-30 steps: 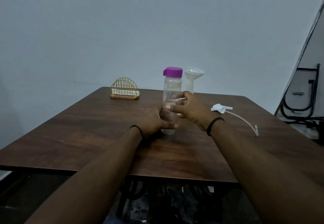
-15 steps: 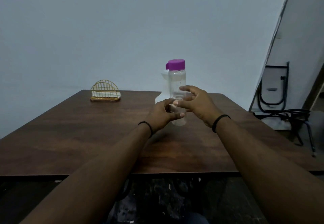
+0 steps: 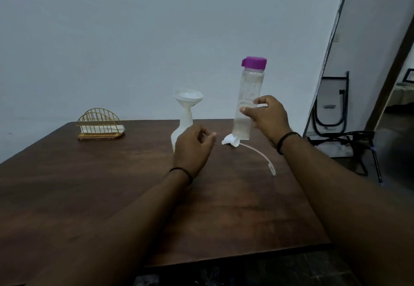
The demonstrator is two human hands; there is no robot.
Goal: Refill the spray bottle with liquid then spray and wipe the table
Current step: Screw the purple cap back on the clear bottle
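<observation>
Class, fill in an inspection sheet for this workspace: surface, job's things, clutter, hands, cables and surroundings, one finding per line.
Surface: dark wooden table, bare wood in front.
Job's things: clear bottle with purple cap, held above the table, slightly tilted; white spray bottle standing with a funnel in its neck; spray head with tube lying on the table.
Clutter: gold wire holder holding white napkins, far left.
Hands: right hand grips the clear bottle; left hand loosely curled, holds nothing.
Cables: black cables on the floor at right.
Surroundings: plain pale wall; black frame against the wall, right.
</observation>
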